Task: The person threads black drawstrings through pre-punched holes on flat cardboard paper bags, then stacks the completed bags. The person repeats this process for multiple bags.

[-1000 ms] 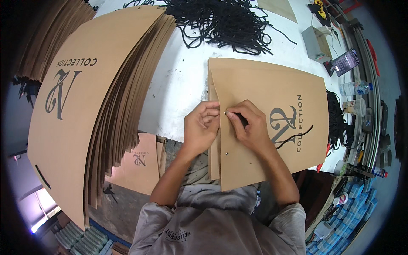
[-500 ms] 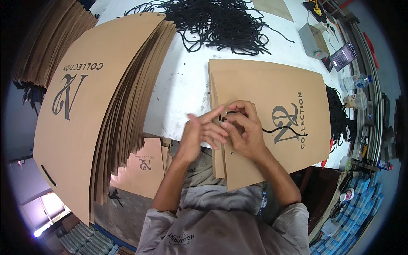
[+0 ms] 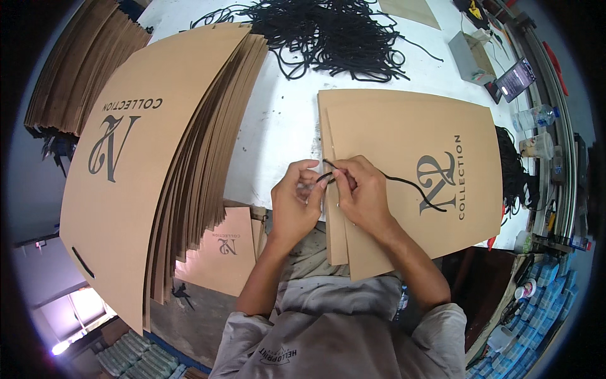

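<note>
A flat brown paper bag (image 3: 391, 120) with dark print lies on the table, its opening edge toward the left. At that edge both my hands work on a thin black cord (image 3: 413, 185), whose tail curves over the bag's face. My left hand (image 3: 299, 201) pinches a small loop of it between thumb and finger, just off the paper. My right hand (image 3: 363, 192) rests over the bag's edge, its fingertips closed on the cord close to the left ones. The exact shape of the cord between the fingers is partly hidden.
On the left leans a thick stack of brown paper bags (image 3: 132, 82). A heap of black cords (image 3: 328, 38) lies at the far side of the white table (image 3: 278, 120). A phone (image 3: 514, 80), a clear bottle (image 3: 535, 117) and a plastic cup (image 3: 536, 146) stand at right.
My left hand has turned from outstretched fingers to a pinch on the cord. A cord loop now shows between the hands. The view has shifted slightly.
</note>
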Motion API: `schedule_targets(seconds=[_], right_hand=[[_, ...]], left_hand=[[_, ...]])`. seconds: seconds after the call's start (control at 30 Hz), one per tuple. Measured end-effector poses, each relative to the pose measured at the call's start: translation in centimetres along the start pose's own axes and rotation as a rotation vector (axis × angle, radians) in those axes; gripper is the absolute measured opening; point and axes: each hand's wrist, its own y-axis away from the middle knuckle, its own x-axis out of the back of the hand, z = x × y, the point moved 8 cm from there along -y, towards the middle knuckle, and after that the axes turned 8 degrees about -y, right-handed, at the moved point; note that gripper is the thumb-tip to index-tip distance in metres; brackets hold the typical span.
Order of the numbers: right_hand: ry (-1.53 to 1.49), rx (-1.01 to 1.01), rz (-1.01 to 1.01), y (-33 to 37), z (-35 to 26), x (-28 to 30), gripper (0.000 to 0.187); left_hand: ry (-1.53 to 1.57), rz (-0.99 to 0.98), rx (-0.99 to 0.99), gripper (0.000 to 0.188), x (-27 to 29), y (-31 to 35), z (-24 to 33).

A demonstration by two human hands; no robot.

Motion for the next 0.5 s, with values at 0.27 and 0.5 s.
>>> schedule_targets(seconds=[0.27,0.5], right_hand=[[-0.207,-0.031,-0.148,-0.2,0.2,0.4,0.007],[-0.648,-0.266,-0.120,-0.3,3.1,0.5,0.014]], left_hand=[[0.195,-0.060,-0.183,0.021,-0.3,-1.2,-0.2],[0.395,-0.152,-0.175,0.028,-2.9,-1.0,0.6]])
